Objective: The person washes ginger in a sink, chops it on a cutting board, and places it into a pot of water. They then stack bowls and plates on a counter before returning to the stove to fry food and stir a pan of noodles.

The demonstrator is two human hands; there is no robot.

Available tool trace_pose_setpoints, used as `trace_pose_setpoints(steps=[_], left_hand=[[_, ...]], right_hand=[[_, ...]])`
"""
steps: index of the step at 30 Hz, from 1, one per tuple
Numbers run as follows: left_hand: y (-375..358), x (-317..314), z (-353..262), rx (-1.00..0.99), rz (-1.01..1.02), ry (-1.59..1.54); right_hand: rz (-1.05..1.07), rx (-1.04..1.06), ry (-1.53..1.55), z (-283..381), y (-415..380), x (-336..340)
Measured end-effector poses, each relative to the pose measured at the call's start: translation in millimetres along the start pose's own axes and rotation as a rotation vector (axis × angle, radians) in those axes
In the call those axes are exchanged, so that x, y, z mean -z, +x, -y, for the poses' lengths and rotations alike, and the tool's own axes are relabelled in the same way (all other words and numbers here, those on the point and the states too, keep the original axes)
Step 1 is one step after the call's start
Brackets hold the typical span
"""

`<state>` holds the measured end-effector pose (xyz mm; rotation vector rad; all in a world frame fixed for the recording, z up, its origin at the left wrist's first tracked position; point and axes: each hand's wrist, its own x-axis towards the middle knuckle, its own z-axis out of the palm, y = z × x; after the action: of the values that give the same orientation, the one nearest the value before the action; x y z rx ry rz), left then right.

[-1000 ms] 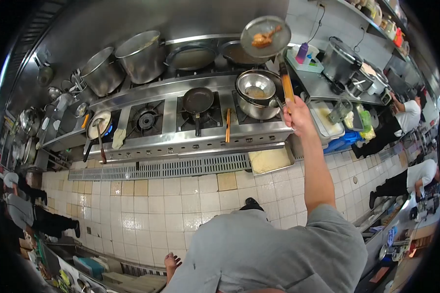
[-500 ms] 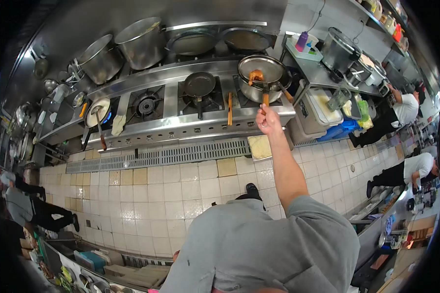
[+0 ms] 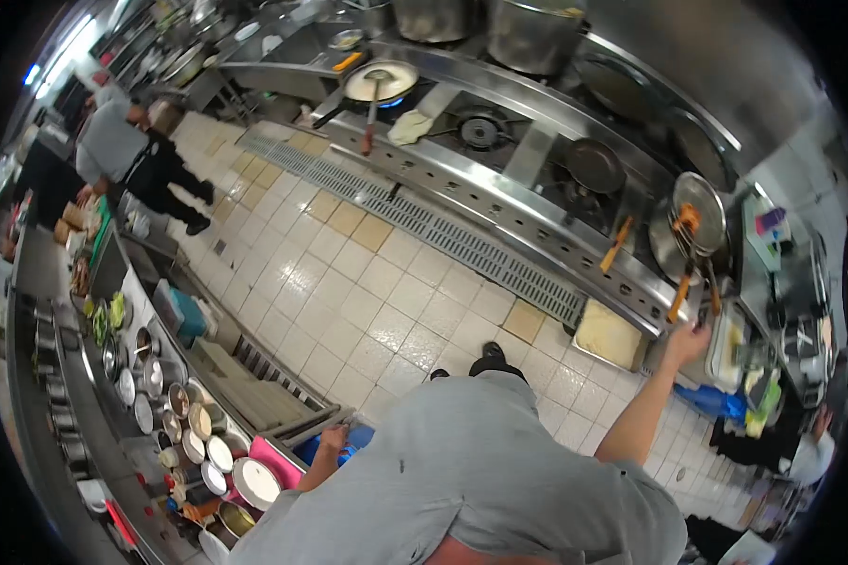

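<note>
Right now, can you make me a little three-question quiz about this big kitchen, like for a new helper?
1. True or false: the right hand is by the orange-handled round metal strainer.
2. What colour is the food in that strainer?
3. The left hand is nearest: A) a blue tub B) the small black frying pan C) the grey floor drain grate.

Key: 1 true; 2 orange; 3 A.
</note>
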<state>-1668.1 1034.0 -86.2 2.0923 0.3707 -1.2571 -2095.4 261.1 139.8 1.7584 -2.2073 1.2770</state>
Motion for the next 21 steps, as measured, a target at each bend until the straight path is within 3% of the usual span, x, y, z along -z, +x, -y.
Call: trace_pose_setpoints(steps=[1, 2, 4, 6, 7, 8, 10, 12, 13, 16, 18, 19, 20, 21], left_hand=[[-66.8, -7.4, -69.7, 0.082, -0.075, 0.188], [-37.9, -6.4, -51.8, 0.040, -0.038, 0.104], [12.6, -4.9, -33.6, -0.084, -0.009, 0.111], [43.6, -5.1, -50.7, -0.115, 0.005, 0.051], [51.2, -5.9, -76.3, 0.007, -0.002, -0.083], [64.4, 1.4, -93.9, 0.008, -0.012, -0.083], [102.9, 13.5, -128.8, -0.231, 0.075, 0.205], [123.1, 30.3, -173.3, -0.294, 0.092, 0.098], [108.2, 36.0, -213.7, -0.222, 0.016, -0.053], [101.1, 69.1, -273.8, -0.100, -0.064, -0.345], [120.2, 95.7, -271.6, -0.072, -0.138, -0.423], [120.7, 107.6, -274.1, -0.044, -0.138, -0.584], [135.7, 119.4, -248.4, -0.028, -0.137, -0.594], [161.8, 129.5, -207.3, -0.101, 0.038, -0.808]], right_hand=[[-0.193, 0.066, 0.120, 46.9, -16.4, 31.2], [-0.178, 0.074, 0.126, 73.9, -24.5, 31.0], [-0.147, 0.176, 0.533, 114.8, -42.8, 24.4], [-0.034, 0.170, 0.594, 174.4, -57.8, -0.8], [0.124, 0.198, 0.623, 203.8, -64.0, -21.1], [0.283, 0.225, 0.651, 235.9, -73.4, -40.6], [0.584, 0.226, 0.744, 324.6, -104.6, -69.6], [0.885, 0.258, 0.764, 409.0, -143.7, -113.9], [1.013, 0.355, 0.687, 441.2, -167.3, -153.2], [1.611, 0.173, 0.747, 552.4, -242.9, -255.0], [1.595, 0.102, 0.825, 611.1, -309.1, -347.5], [1.608, 0.103, 0.811, 644.0, -324.8, -356.8], [1.642, -0.075, 0.772, 674.9, -338.5, -361.1], [1.665, -0.249, 0.734, 699.3, -347.5, -367.5]])
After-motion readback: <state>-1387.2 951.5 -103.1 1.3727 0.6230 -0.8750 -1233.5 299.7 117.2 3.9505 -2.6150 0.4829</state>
